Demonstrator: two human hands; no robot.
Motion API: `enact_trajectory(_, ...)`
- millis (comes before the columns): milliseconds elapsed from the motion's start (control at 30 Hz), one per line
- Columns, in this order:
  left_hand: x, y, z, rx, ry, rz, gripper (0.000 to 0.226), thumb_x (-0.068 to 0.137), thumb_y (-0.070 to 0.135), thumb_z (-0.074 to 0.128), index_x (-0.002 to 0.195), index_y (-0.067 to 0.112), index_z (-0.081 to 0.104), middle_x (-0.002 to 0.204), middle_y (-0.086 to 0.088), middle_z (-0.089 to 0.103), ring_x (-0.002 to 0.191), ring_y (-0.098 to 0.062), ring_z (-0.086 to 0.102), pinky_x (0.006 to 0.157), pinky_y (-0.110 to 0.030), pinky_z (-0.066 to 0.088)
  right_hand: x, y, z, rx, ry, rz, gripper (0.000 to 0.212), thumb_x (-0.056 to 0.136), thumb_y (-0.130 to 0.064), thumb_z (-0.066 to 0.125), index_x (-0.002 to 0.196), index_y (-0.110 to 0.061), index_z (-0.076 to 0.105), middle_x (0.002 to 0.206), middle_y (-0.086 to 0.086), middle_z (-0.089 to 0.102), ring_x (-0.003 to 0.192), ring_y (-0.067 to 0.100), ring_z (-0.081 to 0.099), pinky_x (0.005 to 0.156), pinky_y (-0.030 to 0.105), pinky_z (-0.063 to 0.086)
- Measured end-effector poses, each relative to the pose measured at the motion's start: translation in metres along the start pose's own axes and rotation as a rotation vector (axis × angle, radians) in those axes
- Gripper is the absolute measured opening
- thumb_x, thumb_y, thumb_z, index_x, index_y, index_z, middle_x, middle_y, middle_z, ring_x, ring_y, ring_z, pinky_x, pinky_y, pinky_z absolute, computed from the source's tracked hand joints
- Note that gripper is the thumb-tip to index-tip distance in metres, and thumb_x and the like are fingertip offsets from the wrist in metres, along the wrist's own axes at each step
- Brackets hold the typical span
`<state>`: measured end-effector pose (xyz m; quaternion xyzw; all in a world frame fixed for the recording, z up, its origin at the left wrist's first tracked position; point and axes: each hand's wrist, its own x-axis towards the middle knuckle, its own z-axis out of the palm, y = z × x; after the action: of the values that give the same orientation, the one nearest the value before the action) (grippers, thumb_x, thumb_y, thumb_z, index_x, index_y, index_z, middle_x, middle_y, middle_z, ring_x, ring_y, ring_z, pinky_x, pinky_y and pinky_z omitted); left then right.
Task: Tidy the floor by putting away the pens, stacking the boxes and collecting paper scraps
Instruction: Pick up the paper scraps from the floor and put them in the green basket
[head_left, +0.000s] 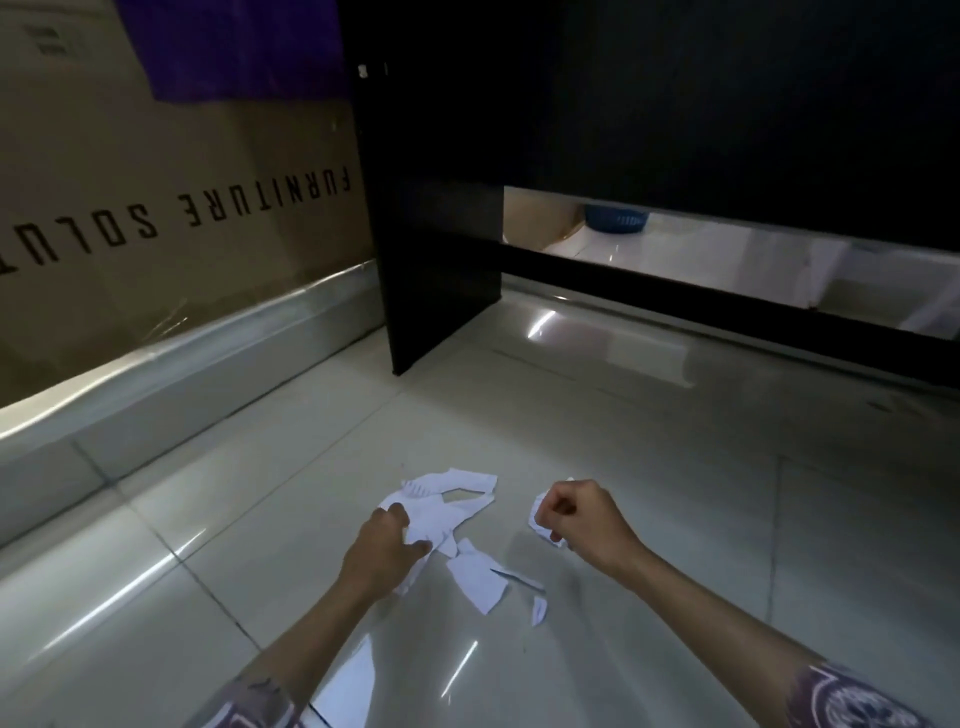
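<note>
Several torn white paper scraps (452, 501) lie on the glossy tiled floor (675, 493) in front of me. My left hand (382, 551) reaches down onto the left side of the pile, thumb and fingers pinching a scrap there. My right hand (579, 512) is held in a fist just above the floor to the right, curled round a crumpled white scrap (540, 519) that sticks out on its left. More loose pieces (480, 579) lie between my forearms, with a small one (538, 610) nearest me.
A black desk panel (431, 208) stands ahead, its low crossbar (675, 291) running right. A large cardboard box (156, 208) printed with black letters leans at the left behind a raised floor ledge (182, 374). A blue basket (615, 218) sits beyond the desk.
</note>
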<state>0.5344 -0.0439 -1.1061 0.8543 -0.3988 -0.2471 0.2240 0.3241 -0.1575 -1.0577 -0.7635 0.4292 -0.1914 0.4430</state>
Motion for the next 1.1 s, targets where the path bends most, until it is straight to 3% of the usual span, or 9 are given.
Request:
enact_trajectory(67,0.006,-0.001,0.010,0.031,0.020,-0.071,0.051,0.085,0.034,0.063,0.121,0.003,0.047,0.122,-0.018,0.052,0.114,-0.031,0.052,0.090,-0.036,0.044,0.002,0.008,0.003,-0.003,-0.005,0.003,0.034,0.081,0.001,0.058,0.054,-0.019,0.055,0.058,0.002,0.055,0.053,0.007,0.053,0.044,0.006,0.036)
enact_trajectory(200,0.011,0.003,0.028,0.105,0.049,-0.201,0.062,0.088,0.041,0.056,0.131,0.002,0.035,0.131,-0.017,0.043,0.124,-0.032,0.042,0.096,-0.035,0.040,0.003,0.025,0.003,0.020,-0.022,0.025,0.026,0.081,0.005,0.057,0.059,-0.009,0.056,0.049,-0.011,0.056,0.044,-0.005,0.051,0.042,0.006,0.036)
enact_trajectory(367,0.020,0.004,0.042,0.171,0.119,-0.232,0.056,0.085,0.037,0.061,0.125,0.003,0.039,0.129,-0.014,0.042,0.122,-0.029,0.042,0.094,-0.033,0.042,0.007,0.047,0.000,-0.018,0.013,0.052,0.026,0.080,0.003,0.060,0.058,-0.011,0.059,0.064,0.011,0.060,0.044,0.001,0.053,0.043,0.008,0.038)
enact_trajectory(467,0.025,0.000,0.042,0.079,0.080,-0.229,0.040,0.084,0.030,0.064,0.114,0.005,0.051,0.122,-0.015,0.049,0.117,-0.030,0.046,0.088,-0.034,0.043,0.009,0.057,-0.003,-0.043,0.022,0.057,0.028,0.080,0.004,0.060,0.057,-0.013,0.060,0.062,0.008,0.062,0.048,0.006,0.054,0.045,0.009,0.040)
enact_trajectory(567,0.026,-0.007,0.038,-0.170,0.078,-0.141,0.005,0.082,0.012,0.063,0.084,0.011,0.058,0.097,-0.013,0.061,0.091,-0.027,0.057,0.076,-0.034,0.046,0.017,0.067,-0.003,-0.069,0.066,0.056,0.033,0.077,0.004,0.062,0.054,-0.019,0.059,0.055,-0.005,0.060,0.049,-0.002,0.055,0.049,0.008,0.038)
enact_trajectory(700,0.015,-0.009,0.025,-0.345,0.081,-0.067,0.017,0.089,0.006,0.054,0.103,0.003,0.064,0.094,-0.008,0.061,0.085,-0.024,0.056,0.069,-0.026,0.039,0.036,0.074,0.002,-0.101,0.139,0.062,0.020,0.076,-0.001,0.069,0.066,-0.016,0.059,0.073,0.003,0.062,0.063,0.002,0.055,0.057,0.006,0.037)
enact_trajectory(800,0.007,-0.011,0.012,-0.424,0.060,-0.052,0.010,0.090,0.005,0.051,0.093,0.008,0.061,0.094,-0.013,0.066,0.088,-0.028,0.061,0.074,-0.031,0.044,0.051,0.080,0.009,-0.114,0.191,0.106,0.015,0.075,-0.008,0.072,0.085,-0.011,0.061,0.099,0.015,0.059,0.088,0.022,0.055,0.071,0.020,0.039)
enact_trajectory(900,-0.001,-0.014,0.000,-0.488,0.049,-0.047,0.011,0.091,0.007,0.053,0.086,0.013,0.061,0.083,-0.009,0.066,0.082,-0.027,0.061,0.067,-0.028,0.046,0.059,0.086,0.016,-0.222,0.195,0.180,0.039,0.078,-0.019,0.071,0.112,-0.005,0.057,0.117,0.018,0.052,0.116,0.031,0.045,0.094,0.030,0.035)
enact_trajectory(1100,-0.012,-0.016,-0.015,-0.610,0.081,-0.066,0.022,0.090,0.003,0.055,0.073,0.015,0.062,0.055,0.003,0.067,0.054,-0.017,0.062,0.052,-0.022,0.050,0.058,0.093,0.023,-0.346,0.210,0.250,0.060,0.080,-0.024,0.068,0.131,-0.008,0.040,0.135,0.014,0.039,0.127,0.030,0.029,0.100,0.033,0.025)
